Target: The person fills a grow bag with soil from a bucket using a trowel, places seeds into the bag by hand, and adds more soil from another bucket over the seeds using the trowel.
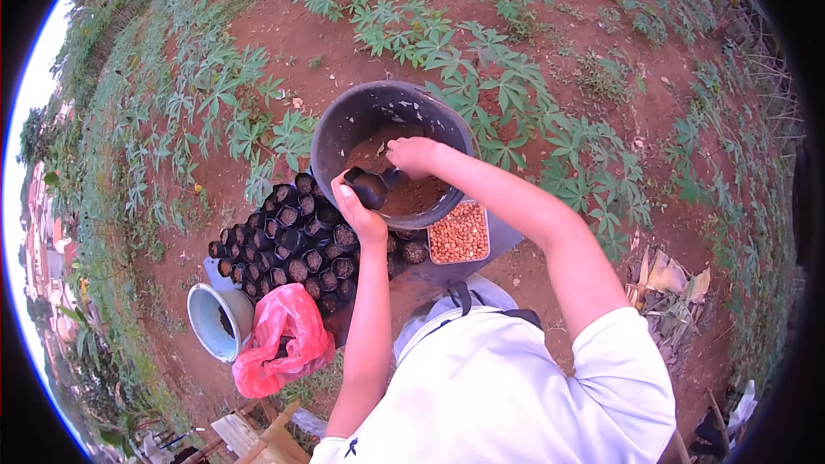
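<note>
A large black bucket (pixel 331 133) with reddish-brown soil (pixel 412 198) inside stands in front of me. At its near left rim, my left hand (pixel 363 216) is wrapped round a small black plastic seedling bag (pixel 371 193) with soil in its mouth. My right hand (pixel 414 157) is closed inside the bucket, just above the soil. It grips a small black scoop-like tool (pixel 394 178), whose end meets or nearly meets the bag's mouth; my fingers partly hide it.
Many soil-filled black seedling bags (pixel 296 269) stand packed at the left. A tray of brown seeds (pixel 459 234) sits right of them, by the bucket. At the lower left are a light-blue bucket (pixel 202 320) and a red plastic bag (pixel 288 335). Leafy plants (pixel 507 86) grow beyond.
</note>
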Demonstrator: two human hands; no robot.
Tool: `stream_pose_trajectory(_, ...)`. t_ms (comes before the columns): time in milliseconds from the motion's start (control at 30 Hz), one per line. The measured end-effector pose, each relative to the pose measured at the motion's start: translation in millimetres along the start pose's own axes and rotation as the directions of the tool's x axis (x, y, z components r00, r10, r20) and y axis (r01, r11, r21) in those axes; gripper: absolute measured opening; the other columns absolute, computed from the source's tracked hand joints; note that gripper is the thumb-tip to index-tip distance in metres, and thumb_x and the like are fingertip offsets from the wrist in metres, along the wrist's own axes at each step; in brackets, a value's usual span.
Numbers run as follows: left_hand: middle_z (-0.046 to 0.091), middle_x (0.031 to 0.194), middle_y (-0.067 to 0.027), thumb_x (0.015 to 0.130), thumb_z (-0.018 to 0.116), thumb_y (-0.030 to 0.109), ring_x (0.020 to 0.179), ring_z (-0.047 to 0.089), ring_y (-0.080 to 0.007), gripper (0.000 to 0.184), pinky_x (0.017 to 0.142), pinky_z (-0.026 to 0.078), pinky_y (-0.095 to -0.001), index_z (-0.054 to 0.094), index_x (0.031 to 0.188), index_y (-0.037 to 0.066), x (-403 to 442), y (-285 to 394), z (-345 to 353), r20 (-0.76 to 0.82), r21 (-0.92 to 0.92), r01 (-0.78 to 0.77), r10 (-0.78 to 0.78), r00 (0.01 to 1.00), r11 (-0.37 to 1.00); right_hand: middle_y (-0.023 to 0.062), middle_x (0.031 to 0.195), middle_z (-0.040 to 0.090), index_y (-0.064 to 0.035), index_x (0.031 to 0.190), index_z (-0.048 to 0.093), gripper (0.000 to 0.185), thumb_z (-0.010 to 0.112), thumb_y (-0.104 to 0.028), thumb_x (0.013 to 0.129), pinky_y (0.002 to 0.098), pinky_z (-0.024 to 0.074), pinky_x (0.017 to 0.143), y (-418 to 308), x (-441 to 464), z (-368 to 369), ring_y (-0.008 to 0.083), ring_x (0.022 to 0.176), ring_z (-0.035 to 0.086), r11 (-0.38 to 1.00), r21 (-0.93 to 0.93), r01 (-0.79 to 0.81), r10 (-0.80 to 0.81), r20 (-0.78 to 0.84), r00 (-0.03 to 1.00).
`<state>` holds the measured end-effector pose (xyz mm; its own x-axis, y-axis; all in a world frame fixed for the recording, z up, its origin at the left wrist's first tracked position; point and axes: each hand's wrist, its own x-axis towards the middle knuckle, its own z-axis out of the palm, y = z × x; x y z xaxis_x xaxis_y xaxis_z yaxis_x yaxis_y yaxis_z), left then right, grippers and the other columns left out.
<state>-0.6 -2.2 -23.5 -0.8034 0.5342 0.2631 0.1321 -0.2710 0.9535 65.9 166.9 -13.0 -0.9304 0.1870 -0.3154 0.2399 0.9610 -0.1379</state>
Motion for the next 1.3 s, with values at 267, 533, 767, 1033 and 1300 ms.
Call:
stream_pose_trajectory(267, 0.057, 0.097, -0.0061, 0.103, 0.033, 0.050, 0.079, 0.060, -0.0150, 0.050, 0.054, 0.053, -0.0280, 0.051, 0.121, 0.007, 1.6, 5.9, 3.6, -0.034, -0.111, 0.078, -0.082, 0.996, 0.991, 0.0215, 0.120, 0.060, 0.0021, 0.110, 0.065, 0.038, 0.070, -0.007, 0.074, 0.0410, 0.0519, 0.095, 3.5, 18.4, 43.4, 0.0348, 0.113, 0.062, 0.974, 0.204, 0.101, -0.075, -0.132, 0.988)
stream_pose_trajectory(533, 0.057, 0.094, -0.0066, 0.104, 0.033, 0.049, 0.076, 0.060, -0.0141, 0.049, 0.057, 0.053, -0.0269, 0.051, 0.118, 0.005, -0.2, 10.3, 10.3, -0.124, -0.107, 0.069, -0.082, 0.989, 0.992, 0.0217, 0.120, 0.062, 0.0016, 0.110, 0.066, 0.035, 0.067, -0.007, 0.076, 0.0405, 0.0520, 0.095, 3.3, 24.2, 52.5, 0.0356, 0.112, 0.063, 0.961, 0.248, 0.125, -0.099, -0.115, 0.988)
stream_pose_trajectory(767, 0.060, 0.096, -0.0050, 0.103, 0.036, 0.050, 0.079, 0.062, -0.0159, 0.046, 0.055, 0.052, -0.0303, 0.050, 0.120, 0.010, -2.2, 11.8, 9.9, -0.085, -0.154, 0.031, -0.044, 0.995, 0.988, 0.0210, 0.122, 0.061, -0.0008, 0.112, 0.064, 0.034, 0.065, -0.004, 0.078, 0.0424, 0.0519, 0.094, -0.2, 17.4, 38.0, 0.0364, 0.111, 0.063, 0.962, 0.263, 0.075, -0.088, 0.036, 0.995)
stream_pose_trajectory(1033, 0.060, 0.095, -0.0045, 0.103, 0.036, 0.052, 0.078, 0.062, -0.0151, 0.048, 0.055, 0.051, -0.0297, 0.051, 0.121, 0.010, 0.4, 11.2, 7.5, -0.088, -0.185, 0.033, -0.050, 0.995, 0.982, 0.0209, 0.124, 0.061, -0.0005, 0.112, 0.067, 0.035, 0.066, -0.006, 0.077, 0.0412, 0.0523, 0.094, 0.2, 17.9, 39.5, 0.0362, 0.111, 0.064, 0.974, 0.211, 0.082, -0.112, 0.134, 0.985)
stream_pose_trajectory(1300, 0.060, 0.097, -0.0046, 0.103, 0.035, 0.054, 0.078, 0.062, -0.0150, 0.054, 0.056, 0.051, -0.0298, 0.052, 0.124, 0.008, -1.0, 9.5, 5.8, -0.076, -0.234, 0.053, -0.073, 0.994, 0.971, 0.0213, 0.108, 0.070, 0.0012, 0.101, 0.073, 0.029, 0.065, -0.008, 0.075, 0.0391, 0.0550, 0.089, 1.5, 16.1, 37.9, 0.0331, 0.103, 0.068, 0.971, 0.212, 0.108, -0.142, 0.151, 0.978)
